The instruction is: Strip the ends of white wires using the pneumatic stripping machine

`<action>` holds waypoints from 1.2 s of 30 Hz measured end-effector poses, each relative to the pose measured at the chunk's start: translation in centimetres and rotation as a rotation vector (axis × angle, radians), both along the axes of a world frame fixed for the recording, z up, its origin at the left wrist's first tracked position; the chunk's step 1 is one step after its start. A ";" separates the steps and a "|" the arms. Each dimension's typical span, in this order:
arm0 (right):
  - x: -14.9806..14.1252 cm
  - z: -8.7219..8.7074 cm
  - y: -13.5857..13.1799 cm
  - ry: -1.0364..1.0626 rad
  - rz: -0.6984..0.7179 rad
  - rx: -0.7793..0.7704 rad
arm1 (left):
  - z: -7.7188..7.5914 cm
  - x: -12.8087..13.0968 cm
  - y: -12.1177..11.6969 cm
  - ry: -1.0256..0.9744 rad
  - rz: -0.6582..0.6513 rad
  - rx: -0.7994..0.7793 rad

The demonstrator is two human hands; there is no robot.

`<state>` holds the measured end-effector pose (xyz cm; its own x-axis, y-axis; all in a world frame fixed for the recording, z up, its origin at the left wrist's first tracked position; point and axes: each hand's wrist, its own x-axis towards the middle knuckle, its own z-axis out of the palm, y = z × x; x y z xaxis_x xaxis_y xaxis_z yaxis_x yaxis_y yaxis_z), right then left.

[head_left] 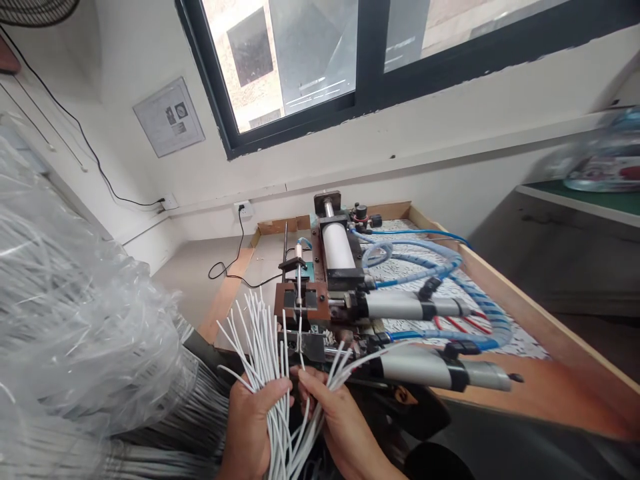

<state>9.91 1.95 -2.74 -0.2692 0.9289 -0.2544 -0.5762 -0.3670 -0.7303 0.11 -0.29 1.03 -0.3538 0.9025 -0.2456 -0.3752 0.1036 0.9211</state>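
My left hand point(255, 413) is closed round a thick bundle of white cables point(261, 347), whose cut ends fan out upward. Beside it, my right hand point(333, 407) pinches a single white cable point(301, 340) between thumb and fingertips. That cable points up into the front of a pneumatic machine point(303, 300) with dark jaw blocks. A smaller bunch of white cables point(340, 363) also lies in my right hand, its ends spreading to the right. The lower lengths of both bunches hang down between my hands.
Silver air cylinders point(415, 305) and blue hoses point(440, 267) occupy the right of the wooden-edged bench point(565, 347). At left stand large cable bundles wrapped in clear plastic point(90, 280). A black power cord point(243, 240) runs to a wall socket. Behind is a window point(300, 60).
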 end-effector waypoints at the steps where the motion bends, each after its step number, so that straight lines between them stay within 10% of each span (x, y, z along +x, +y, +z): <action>1: 0.0 0.1 -0.1 -0.001 0.037 0.032 | 0.1 0.1 0.0 -0.013 -0.031 0.048; 19: -0.7 -0.4 0.7 0.013 -0.171 -0.101 | 1.0 -0.2 0.7 -0.005 0.042 0.081; 30: -0.9 0.1 -1.3 -0.107 0.087 0.054 | 0.6 -0.1 0.4 -0.050 -0.032 0.110; 36: -1.3 -0.4 -1.9 -0.175 -0.101 0.045 | 0.5 -0.3 0.5 -0.045 -0.016 0.103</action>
